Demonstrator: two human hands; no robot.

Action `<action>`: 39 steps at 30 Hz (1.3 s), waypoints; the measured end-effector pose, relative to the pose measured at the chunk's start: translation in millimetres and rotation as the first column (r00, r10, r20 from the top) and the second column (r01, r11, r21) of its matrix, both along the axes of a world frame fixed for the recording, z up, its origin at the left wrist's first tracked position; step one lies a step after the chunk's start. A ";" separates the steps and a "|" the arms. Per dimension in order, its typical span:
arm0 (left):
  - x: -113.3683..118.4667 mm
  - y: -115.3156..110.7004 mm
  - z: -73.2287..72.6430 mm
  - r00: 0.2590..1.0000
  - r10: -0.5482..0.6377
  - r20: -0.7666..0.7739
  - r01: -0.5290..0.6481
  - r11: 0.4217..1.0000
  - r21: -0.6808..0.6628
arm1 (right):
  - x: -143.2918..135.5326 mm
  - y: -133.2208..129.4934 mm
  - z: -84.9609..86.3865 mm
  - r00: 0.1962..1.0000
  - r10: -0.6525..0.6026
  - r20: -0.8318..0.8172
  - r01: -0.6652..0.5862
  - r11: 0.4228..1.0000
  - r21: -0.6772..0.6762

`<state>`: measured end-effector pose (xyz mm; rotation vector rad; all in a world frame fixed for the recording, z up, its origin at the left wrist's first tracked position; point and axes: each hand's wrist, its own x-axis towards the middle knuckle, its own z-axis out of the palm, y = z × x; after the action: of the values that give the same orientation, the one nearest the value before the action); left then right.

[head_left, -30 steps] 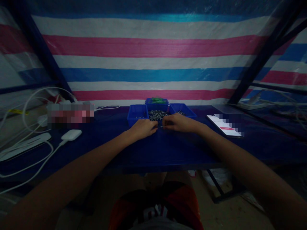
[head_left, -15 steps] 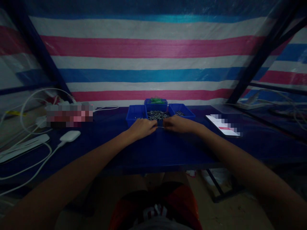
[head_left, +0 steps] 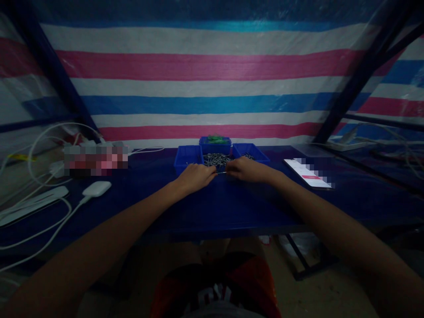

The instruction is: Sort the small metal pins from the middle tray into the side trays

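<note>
My left hand (head_left: pixel 198 176) and my right hand (head_left: pixel 241 169) face each other just in front of the blue bins, fingers pinched closed. A thin, shiny metal piece (head_left: pixel 221 172) spans the small gap between the fingertips, one end in each hand; its exact kind is too small to make out. Behind the hands, the middle blue bin (head_left: pixel 202 157) holds many small metal pieces (head_left: pixel 217 159). The left blue bin (head_left: pixel 186 154) is partly hidden by my left hand. In the right blue bin (head_left: pixel 260 153) lie more small dark metal pieces (head_left: pixel 249 156).
A back bin (head_left: pixel 215 144) holds green items (head_left: pixel 215 139). On the blue table (head_left: pixel 212 212), a lit phone (head_left: pixel 306 173) lies to the right. White cables (head_left: pixel 68 216) and a white charger (head_left: pixel 97 188) lie left. Blue frame posts rise on both sides before a striped sheet (head_left: pixel 212 66).
The hands stay almost in place. The gap between the fingertips shows the thin metal piece a little higher and more clearly than before.
</note>
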<state>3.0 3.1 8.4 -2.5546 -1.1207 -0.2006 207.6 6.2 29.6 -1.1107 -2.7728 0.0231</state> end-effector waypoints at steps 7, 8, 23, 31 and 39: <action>0.5 -0.3 -1.2 1.000 0.009 -0.005 -0.009 0.998 -0.067 | -1.4 -4.4 6.6 0.996 0.014 -0.084 -0.011 0.999 0.035; 0.1 -0.7 -1.1 1.000 0.012 -0.012 -0.013 0.997 -0.076 | -1.2 -4.4 7.2 0.996 0.014 -0.093 -0.010 0.999 0.040; -0.3 -1.1 1.1 0.999 0.020 -0.041 -0.026 0.990 -0.140 | 45.6 24.4 13.7 0.843 -0.510 -0.173 0.538 0.788 0.299; -2.0 0.2 -0.9 0.999 0.015 -0.028 -0.019 0.989 -0.145 | 30.8 23.2 8.9 0.935 -0.318 -0.156 0.351 0.891 0.288; -1.2 0.1 -1.1 0.999 0.016 -0.029 -0.020 0.991 -0.135 | 4.5 6.9 0.2 0.988 -0.011 -0.153 0.042 0.980 0.196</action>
<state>1.8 3.1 7.3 -2.6549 -1.1843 -0.0876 212.1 13.1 29.8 -1.0487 -2.5606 -0.1626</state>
